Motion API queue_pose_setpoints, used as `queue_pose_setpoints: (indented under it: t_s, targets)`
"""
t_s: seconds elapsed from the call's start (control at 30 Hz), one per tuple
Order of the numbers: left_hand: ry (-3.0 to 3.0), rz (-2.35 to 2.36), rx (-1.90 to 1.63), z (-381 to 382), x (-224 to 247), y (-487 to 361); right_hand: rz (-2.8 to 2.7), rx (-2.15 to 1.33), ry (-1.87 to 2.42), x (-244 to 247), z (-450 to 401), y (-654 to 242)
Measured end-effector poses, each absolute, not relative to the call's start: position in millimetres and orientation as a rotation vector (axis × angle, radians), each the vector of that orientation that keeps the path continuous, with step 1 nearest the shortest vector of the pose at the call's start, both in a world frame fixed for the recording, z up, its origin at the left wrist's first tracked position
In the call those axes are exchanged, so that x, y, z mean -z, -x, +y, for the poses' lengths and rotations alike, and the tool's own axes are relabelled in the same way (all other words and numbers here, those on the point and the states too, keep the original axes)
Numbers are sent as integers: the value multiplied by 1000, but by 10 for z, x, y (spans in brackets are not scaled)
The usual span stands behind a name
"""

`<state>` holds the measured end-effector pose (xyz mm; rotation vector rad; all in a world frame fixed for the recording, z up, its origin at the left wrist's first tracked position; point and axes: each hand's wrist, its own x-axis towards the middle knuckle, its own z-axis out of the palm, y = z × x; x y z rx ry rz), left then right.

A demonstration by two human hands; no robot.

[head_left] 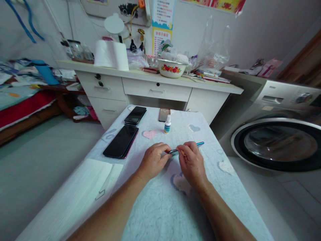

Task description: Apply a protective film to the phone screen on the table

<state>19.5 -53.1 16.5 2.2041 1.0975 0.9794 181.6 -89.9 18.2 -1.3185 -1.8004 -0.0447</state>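
Nearside of the bottle, my left hand pinches the phone; right hand, fingertips together, seemingly works its edge; steadiness needed

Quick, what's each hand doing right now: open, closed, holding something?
Left hand: closed, holding one end of a slim, flat, blue-edged phone.
Right hand: fingers curled closed at the phone; whether they pinch anything small cannot be told.

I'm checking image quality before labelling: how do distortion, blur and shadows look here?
Head view: wide-angle distortion, the washing machine stretched toward the right edge; head view: the bed looks smeared at left; head view: soft shadow on the tablecloth near the right hand; head view: thin device lacks fine detail.
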Motion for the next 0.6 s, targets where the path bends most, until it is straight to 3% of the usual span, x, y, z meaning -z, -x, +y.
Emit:
queue_pose_setpoints:
  t_s: [0.6]
  targets:
    - [-2140, 1125, -986, -536, -147, -222, -1830, 67, 1308, -156, -893, -1830]
